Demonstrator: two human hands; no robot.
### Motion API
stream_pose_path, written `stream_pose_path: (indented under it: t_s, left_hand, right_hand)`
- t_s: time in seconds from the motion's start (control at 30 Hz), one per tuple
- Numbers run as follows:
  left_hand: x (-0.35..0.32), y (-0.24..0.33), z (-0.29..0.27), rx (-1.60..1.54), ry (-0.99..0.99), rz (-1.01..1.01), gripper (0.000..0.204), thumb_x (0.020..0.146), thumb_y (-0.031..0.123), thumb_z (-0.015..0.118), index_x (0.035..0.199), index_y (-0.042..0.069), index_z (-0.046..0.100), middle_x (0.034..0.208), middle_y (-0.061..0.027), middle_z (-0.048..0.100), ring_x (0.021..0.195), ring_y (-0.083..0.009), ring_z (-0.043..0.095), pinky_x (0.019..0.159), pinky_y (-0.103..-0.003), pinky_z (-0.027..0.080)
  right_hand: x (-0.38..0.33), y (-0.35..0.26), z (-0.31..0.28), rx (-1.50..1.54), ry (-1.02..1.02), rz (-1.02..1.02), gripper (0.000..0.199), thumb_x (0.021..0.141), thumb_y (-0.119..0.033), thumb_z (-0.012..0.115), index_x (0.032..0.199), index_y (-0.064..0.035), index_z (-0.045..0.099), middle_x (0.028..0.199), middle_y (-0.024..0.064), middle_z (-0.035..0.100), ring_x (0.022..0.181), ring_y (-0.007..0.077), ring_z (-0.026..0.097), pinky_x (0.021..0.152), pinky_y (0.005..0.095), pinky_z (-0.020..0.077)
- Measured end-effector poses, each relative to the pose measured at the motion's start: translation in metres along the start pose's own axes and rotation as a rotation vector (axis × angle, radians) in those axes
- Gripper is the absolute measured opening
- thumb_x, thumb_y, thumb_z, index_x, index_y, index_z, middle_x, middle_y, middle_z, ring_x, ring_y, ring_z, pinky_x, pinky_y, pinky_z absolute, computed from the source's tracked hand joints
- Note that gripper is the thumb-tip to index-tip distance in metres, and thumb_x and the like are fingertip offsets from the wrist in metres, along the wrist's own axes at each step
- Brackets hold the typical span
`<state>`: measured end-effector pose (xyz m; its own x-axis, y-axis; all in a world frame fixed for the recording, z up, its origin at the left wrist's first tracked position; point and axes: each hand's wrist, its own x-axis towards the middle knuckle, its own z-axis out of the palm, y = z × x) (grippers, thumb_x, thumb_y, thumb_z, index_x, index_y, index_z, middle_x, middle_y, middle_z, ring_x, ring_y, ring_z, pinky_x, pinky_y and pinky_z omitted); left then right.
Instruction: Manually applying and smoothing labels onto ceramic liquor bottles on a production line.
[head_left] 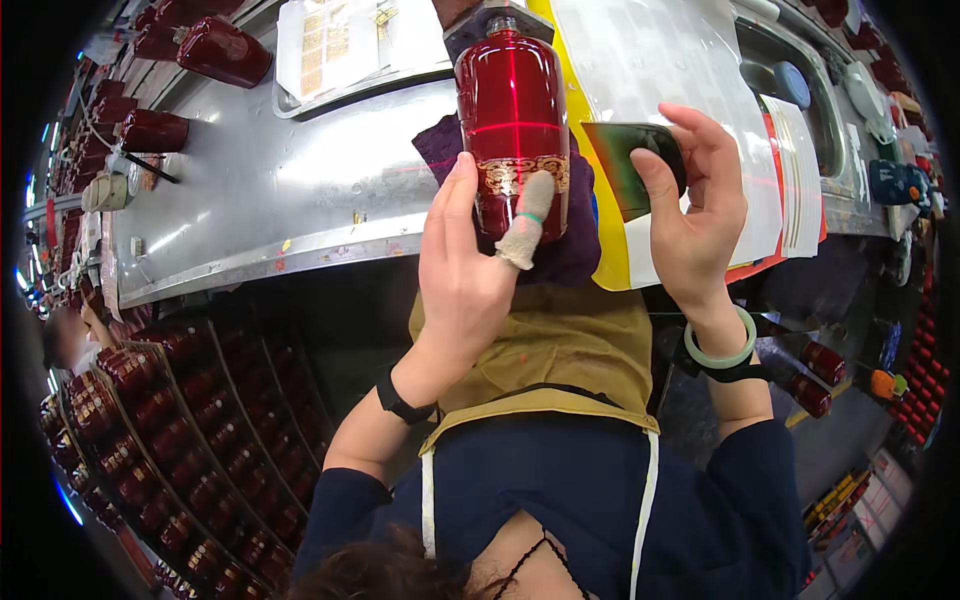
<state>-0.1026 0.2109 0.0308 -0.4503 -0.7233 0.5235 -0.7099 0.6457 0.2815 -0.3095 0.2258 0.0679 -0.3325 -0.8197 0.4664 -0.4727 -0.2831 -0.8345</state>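
A glossy dark red bottle [510,90] lies on a purple cloth [585,245], its neck pointing away from me. Red light lines cross on its surface, and an ornate gold band [500,178] runs around its lower part. My left hand [465,275] grips the bottle's lower end, fingers along the left side. The thumb, in a pale finger cover [532,215] with a green ring, presses on the band. To the right, my right hand [705,220] pinches a thin dark glossy plate [625,165] with a rounded corner, apart from the bottle; its exact kind is unclear.
A white tray [290,60] with gold decal pieces lies on the metal bench [250,190]. Translucent sheets [650,50] and a yellow edge are at right, near a sink [825,130]. More red bottles [225,52] stand at left; racks of bottles [180,430] fill the lower left.
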Motion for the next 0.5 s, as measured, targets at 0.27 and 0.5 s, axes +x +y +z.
stream_pose_path:
  t_s: [0.27, 0.5]
  left_hand:
    - [0.003, 0.019, 0.016, 0.003, 0.060, -0.155, 0.063, 0.074, 0.007, 0.083, 0.133, 0.026, 0.072, 0.144, -0.0285, 0.048, 0.120, -0.0431, 0.057, 0.098, -0.045, 0.050]
    - [-0.005, -0.008, 0.010, -0.235, 0.162, -0.103, 0.075, 0.064, 0.000, 0.089, 0.134, -0.006, 0.063, 0.136, -0.0231, 0.063, 0.117, -0.0378, 0.067, 0.097, -0.041, 0.056]
  right_hand:
    - [0.003, 0.009, 0.017, 0.058, 0.023, 0.181, 0.023, 0.096, -0.005, 0.070, 0.118, -0.0020, 0.066, 0.087, 0.0044, 0.067, 0.068, 0.0070, 0.056, 0.063, 0.0238, 0.0477]
    - [-0.016, -0.001, 0.040, 0.081, -0.045, 0.231, 0.018, 0.096, -0.005, 0.069, 0.113, -0.0002, 0.065, 0.091, 0.0108, 0.071, 0.077, 0.0163, 0.067, 0.071, 0.0294, 0.0525]
